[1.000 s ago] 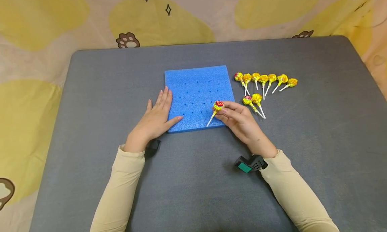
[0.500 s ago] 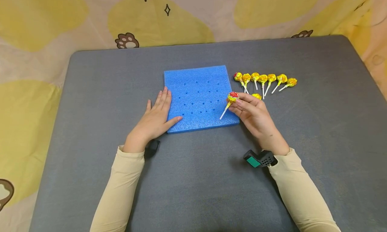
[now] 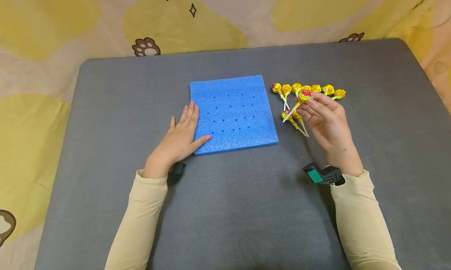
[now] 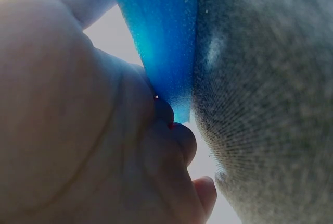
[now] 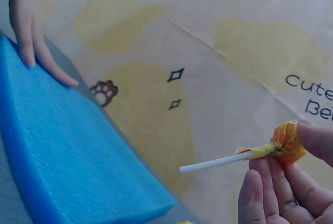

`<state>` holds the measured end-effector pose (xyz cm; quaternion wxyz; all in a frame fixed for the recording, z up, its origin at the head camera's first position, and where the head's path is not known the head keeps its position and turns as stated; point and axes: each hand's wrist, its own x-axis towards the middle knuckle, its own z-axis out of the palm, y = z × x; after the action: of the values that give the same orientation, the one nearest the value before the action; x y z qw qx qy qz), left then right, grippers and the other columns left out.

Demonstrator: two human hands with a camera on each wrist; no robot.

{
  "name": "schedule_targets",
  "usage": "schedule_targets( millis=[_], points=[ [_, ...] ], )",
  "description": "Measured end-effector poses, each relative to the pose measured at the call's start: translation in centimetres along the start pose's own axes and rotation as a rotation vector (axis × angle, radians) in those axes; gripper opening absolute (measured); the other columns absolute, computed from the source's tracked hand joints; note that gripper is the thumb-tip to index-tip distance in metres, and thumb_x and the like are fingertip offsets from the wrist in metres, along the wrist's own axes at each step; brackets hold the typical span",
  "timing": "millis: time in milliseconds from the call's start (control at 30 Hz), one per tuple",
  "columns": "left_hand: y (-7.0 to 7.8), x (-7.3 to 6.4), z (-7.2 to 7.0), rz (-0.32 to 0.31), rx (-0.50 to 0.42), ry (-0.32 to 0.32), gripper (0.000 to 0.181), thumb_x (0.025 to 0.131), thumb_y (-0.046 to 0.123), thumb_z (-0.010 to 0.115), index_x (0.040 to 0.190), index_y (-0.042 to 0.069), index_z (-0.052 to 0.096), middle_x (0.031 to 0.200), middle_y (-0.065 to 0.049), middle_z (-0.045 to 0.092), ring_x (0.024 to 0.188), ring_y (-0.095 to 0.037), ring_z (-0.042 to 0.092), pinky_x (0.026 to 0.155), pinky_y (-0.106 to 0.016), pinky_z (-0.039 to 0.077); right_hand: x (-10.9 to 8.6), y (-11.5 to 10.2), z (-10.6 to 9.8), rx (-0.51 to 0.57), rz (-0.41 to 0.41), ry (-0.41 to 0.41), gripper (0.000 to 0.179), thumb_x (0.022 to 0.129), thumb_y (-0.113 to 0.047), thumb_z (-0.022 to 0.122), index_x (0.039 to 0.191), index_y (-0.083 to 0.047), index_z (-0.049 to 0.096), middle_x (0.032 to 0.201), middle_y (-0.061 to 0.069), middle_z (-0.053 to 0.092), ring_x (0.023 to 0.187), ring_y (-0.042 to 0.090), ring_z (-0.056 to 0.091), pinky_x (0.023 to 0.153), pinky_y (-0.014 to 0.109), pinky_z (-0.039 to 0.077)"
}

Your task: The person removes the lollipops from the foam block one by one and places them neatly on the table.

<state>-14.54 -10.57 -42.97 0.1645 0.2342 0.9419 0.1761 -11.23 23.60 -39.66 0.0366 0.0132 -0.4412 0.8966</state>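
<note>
A lollipop [image 3: 305,95] in a yellow wrapper with a red label is pinched by its head in my right hand [image 3: 327,123], above the other lollipops. Its white stick points down and left; the right wrist view shows the stick [image 5: 214,163] bare and free. My left hand [image 3: 177,139] lies flat along the left edge of a blue foam board [image 3: 234,139], its thumb over the front left corner. Rows of small holes dot the board. In the left wrist view, the fingers touch the board's side [image 4: 164,41].
Several wrapped lollipops [image 3: 328,90] lie in a row right of the board, partly hidden by the right hand. Two more, one with a red label [image 3: 287,115], lie in front of them. All rest on a grey table [image 3: 225,207] with a patterned cloth [image 3: 211,19] behind it.
My right hand has carried the lollipop rightward and away from me, from over the board's front right part to over the lollipops. The left hand has kept its place.
</note>
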Motion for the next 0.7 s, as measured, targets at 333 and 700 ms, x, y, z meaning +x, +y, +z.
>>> schedule_targets(
  millis=[333, 700],
  points=[
    [0.0, 0.0, 0.0, 0.004, -0.005, -0.004, 0.088, 0.097, 0.051, 0.042, 0.148, 0.003, -0.011, 0.154, -0.007, -0.022, 0.141, -0.024, -0.015, 0.109, -0.057, -0.005, 0.4, -1.9, -1.5, 0.109, -0.061, -0.002, 0.013, 0.089, 0.012, 0.052, 0.096, 0.014, 0.063, 0.091, 0.022, 0.065, 0.077, 0.03, 0.065, 0.075, 0.033, 0.054],
    [0.0, 0.0, 0.0, 0.008, -0.004, 0.005, 0.088, 0.097, 0.05, 0.042, 0.148, 0.002, -0.01, 0.154, -0.008, -0.021, 0.142, -0.024, -0.015, 0.109, -0.058, -0.005, 0.7, -3.0, -3.6, 0.045, -0.059, 0.115, 0.011, 0.087, 0.012, 0.056, 0.092, 0.015, 0.065, 0.086, 0.022, 0.068, 0.071, 0.028, 0.067, 0.07, 0.032, 0.055]
  ],
)
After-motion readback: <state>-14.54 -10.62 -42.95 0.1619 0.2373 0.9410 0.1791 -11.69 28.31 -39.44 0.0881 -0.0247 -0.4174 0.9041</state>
